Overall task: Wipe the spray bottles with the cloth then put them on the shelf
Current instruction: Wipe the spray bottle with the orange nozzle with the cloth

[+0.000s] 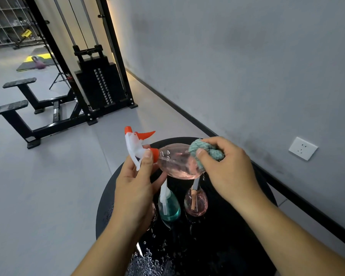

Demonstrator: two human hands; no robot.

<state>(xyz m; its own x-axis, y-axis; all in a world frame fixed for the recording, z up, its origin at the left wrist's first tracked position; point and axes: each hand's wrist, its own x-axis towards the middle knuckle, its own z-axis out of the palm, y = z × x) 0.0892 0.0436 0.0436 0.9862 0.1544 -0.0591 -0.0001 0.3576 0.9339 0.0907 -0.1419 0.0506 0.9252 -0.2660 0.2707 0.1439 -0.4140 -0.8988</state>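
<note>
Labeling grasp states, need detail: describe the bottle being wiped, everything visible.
The held spray bottle is clear pinkish plastic, rounded body, with a white sprayer head and orange nozzle, trigger and collar. It lies roughly sideways above the black round table. The left hand grips its neck; the right hand presses a teal cloth against its body.

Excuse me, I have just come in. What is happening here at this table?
A person is wiping a spray bottle. The left hand holds the pink spray bottle tilted, by its neck near the orange and white trigger head. The right hand presses a bunched teal cloth against the bottle's body. Below them, on the round black table, stand a teal spray bottle and another pink bottle. Water drops lie on the table top. No shelf for them is visible nearby.
</note>
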